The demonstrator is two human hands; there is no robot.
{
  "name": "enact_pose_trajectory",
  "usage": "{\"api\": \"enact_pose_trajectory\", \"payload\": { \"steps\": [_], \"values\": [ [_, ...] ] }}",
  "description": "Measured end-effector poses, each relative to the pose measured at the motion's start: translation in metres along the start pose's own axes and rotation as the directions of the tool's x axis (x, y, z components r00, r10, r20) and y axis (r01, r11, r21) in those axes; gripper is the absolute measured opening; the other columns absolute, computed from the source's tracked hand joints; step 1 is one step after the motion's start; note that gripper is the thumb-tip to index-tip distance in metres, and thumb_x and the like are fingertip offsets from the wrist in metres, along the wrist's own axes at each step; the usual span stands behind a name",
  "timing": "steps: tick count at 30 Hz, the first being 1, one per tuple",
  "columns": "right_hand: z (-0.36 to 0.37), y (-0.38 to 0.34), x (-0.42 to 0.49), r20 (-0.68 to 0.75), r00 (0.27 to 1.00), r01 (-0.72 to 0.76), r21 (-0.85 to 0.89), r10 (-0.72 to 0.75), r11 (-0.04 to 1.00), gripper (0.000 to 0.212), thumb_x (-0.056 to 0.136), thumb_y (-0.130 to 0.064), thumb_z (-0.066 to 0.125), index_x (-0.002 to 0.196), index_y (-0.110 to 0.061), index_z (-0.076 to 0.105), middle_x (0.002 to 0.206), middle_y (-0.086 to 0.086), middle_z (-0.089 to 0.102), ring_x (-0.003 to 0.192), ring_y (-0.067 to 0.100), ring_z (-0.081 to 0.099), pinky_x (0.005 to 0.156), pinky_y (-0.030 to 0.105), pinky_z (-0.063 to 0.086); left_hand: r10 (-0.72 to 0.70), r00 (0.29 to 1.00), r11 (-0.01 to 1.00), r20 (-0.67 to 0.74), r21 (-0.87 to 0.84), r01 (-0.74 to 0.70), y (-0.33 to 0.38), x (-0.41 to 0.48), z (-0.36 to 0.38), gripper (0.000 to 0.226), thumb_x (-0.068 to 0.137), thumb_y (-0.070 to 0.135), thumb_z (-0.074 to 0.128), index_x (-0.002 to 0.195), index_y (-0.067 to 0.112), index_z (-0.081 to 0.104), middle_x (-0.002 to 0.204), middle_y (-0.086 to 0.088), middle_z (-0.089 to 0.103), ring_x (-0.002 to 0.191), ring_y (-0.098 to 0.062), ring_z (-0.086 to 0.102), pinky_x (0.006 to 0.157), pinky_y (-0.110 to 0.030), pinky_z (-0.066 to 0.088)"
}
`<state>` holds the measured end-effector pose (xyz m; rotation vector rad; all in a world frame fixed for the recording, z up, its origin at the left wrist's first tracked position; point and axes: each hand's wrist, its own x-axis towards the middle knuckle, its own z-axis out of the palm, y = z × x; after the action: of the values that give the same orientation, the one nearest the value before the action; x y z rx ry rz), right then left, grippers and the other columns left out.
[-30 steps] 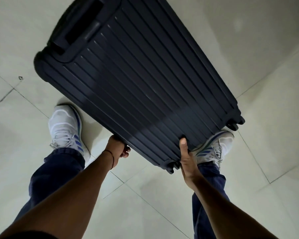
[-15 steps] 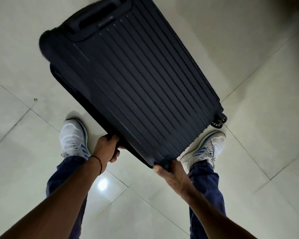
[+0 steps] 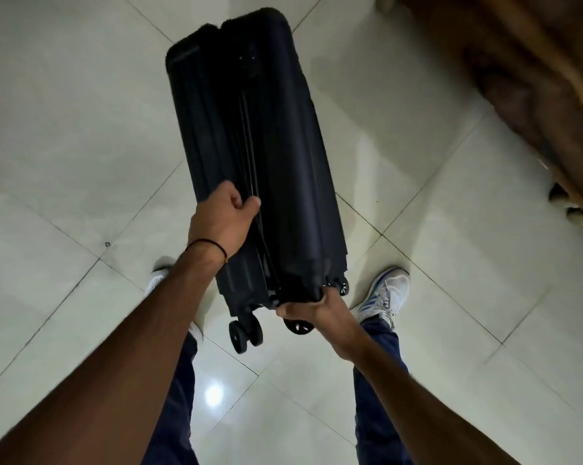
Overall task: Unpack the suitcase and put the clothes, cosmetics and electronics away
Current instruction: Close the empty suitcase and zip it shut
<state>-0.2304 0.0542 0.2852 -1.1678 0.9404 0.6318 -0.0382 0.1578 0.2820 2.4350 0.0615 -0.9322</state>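
Observation:
A dark navy hard-shell suitcase (image 3: 283, 135) is held off the tiled floor between my feet, turned onto its narrow side with the zipper seam facing up and its wheels toward me. It is closed. My left hand (image 3: 228, 216) grips the long side edge next to the seam. My right hand (image 3: 312, 305) grips the bottom corner near the wheels. What is inside the suitcase is hidden.
Pale glossy floor tiles (image 3: 82, 129) spread all around. A brown wooden piece of furniture (image 3: 532, 72) fills the upper right corner, with small dark objects (image 3: 565, 204) at its foot. My white sneakers (image 3: 386, 295) stand on either side of the suitcase.
The suitcase has been lifted and rolled from its broad ribbed face onto its narrow side. My left hand moved up onto the side edge; the view shifted and the furniture came into sight.

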Motion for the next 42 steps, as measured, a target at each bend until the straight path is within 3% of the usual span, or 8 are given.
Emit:
{"api": "enact_pose_trajectory", "payload": {
  "steps": [3, 7, 14, 23, 31, 35, 37, 42],
  "values": [
    [-0.006, -0.025, -0.008, 0.008, 0.999, 0.052, 0.127, -0.053, 0.991, 0.017, 0.075, -0.007, 0.079, 0.090, -0.006, 0.073, 0.081, 0.008, 0.070, 0.075, 0.022, 0.065, 0.076, 0.040, 0.056, 0.252, 0.965, 0.956, -0.069, -0.136, -0.259, 0.019, -0.012, -0.007, 0.021, 0.091, 0.038, 0.064, 0.090, 0.018, 0.057, 0.071, 0.004, 0.052, 0.062, -0.005, 0.046, 0.055, -0.008, 0.035],
    [-0.024, -0.068, -0.017, 0.024, 0.999, 0.018, 0.256, -0.025, 0.966, 0.013, 0.075, -0.008, 0.076, 0.088, -0.010, 0.071, 0.077, 0.007, 0.068, 0.073, 0.022, 0.067, 0.088, 0.055, 0.058, 0.627, 0.777, 0.770, 0.058, 0.100, -0.630, 0.033, -0.035, -0.024, 0.030, 0.095, 0.041, 0.058, 0.123, 0.031, 0.061, 0.098, 0.006, 0.051, 0.074, -0.005, 0.049, 0.067, -0.018, 0.042],
    [-0.060, -0.174, -0.055, 0.125, 0.992, -0.026, 0.223, -0.002, 0.974, 0.018, 0.089, -0.022, 0.065, 0.098, -0.007, 0.065, 0.075, 0.015, 0.061, 0.063, 0.025, 0.055, 0.081, 0.051, 0.060, 0.746, 0.614, 0.543, 0.257, 0.297, -0.785, 0.092, -0.057, -0.075, 0.059, 0.081, 0.055, 0.048, 0.136, 0.034, 0.055, 0.125, -0.002, 0.040, 0.087, -0.016, 0.052, 0.064, -0.027, 0.046],
    [-0.056, -0.256, -0.074, 0.120, 0.964, -0.236, -0.024, 0.237, 0.972, 0.022, 0.092, -0.030, 0.058, 0.092, -0.009, 0.064, 0.070, 0.017, 0.062, 0.053, 0.026, 0.057, 0.069, 0.049, 0.060, 0.586, 0.759, 0.742, 0.284, 0.189, -0.644, 0.122, -0.076, -0.078, 0.098, 0.062, 0.054, 0.081, 0.146, 0.034, 0.036, 0.134, 0.005, 0.039, 0.110, -0.019, 0.054, 0.084, -0.026, 0.040],
    [-0.024, -0.265, -0.046, 0.113, 0.973, -0.153, -0.350, 0.204, 0.924, 0.032, 0.091, -0.040, 0.055, 0.092, -0.010, 0.067, 0.068, 0.009, 0.065, 0.050, 0.021, 0.058, 0.066, 0.046, 0.062, 0.456, 0.888, 0.885, 0.062, 0.076, -0.460, 0.083, -0.074, -0.059, 0.092, 0.054, 0.076, 0.073, 0.130, 0.029, 0.051, 0.116, 0.006, 0.045, 0.086, -0.012, 0.050, 0.072, -0.027, 0.038],
    [0.009, -0.265, -0.047, -0.002, 1.000, -0.014, -0.570, 0.016, 0.822, 0.050, 0.093, -0.059, 0.043, 0.071, -0.018, 0.063, 0.064, -0.002, 0.058, 0.048, 0.014, 0.054, 0.054, 0.024, 0.052, 0.386, 0.922, 0.919, 0.042, 0.072, -0.388, 0.062, -0.061, -0.065, 0.091, 0.055, 0.083, 0.064, 0.126, 0.030, 0.046, 0.098, -0.003, 0.051, 0.081, -0.021, 0.054, 0.064, -0.031, 0.039],
    [0.025, -0.256, -0.046, -0.084, 0.968, 0.085, -0.778, -0.237, 0.622, 0.049, 0.092, -0.062, 0.044, 0.064, -0.023, 0.053, 0.068, -0.005, 0.054, 0.057, 0.011, 0.050, 0.055, 0.023, 0.041, 0.382, 0.917, 0.924, 0.111, -0.034, -0.381, 0.053, -0.056, -0.072, 0.096, 0.056, 0.077, 0.071, 0.134, 0.028, 0.043, 0.099, 0.003, 0.060, 0.087, -0.017, 0.062, 0.070, -0.034, 0.048],
    [0.050, -0.223, -0.039, -0.034, 0.861, 0.237, -0.856, -0.507, 0.459, 0.042, 0.094, -0.063, 0.047, 0.074, -0.026, 0.045, 0.067, -0.011, 0.041, 0.068, 0.015, 0.046, 0.062, 0.032, 0.033, 0.490, 0.853, 0.836, 0.181, -0.377, -0.399, 0.034, -0.049, -0.079, 0.068, 0.075, 0.001, 0.076, 0.128, 0.026, 0.042, 0.110, 0.024, 0.060, 0.099, 0.007, 0.059, 0.081, -0.013, 0.050]
  ]
}}
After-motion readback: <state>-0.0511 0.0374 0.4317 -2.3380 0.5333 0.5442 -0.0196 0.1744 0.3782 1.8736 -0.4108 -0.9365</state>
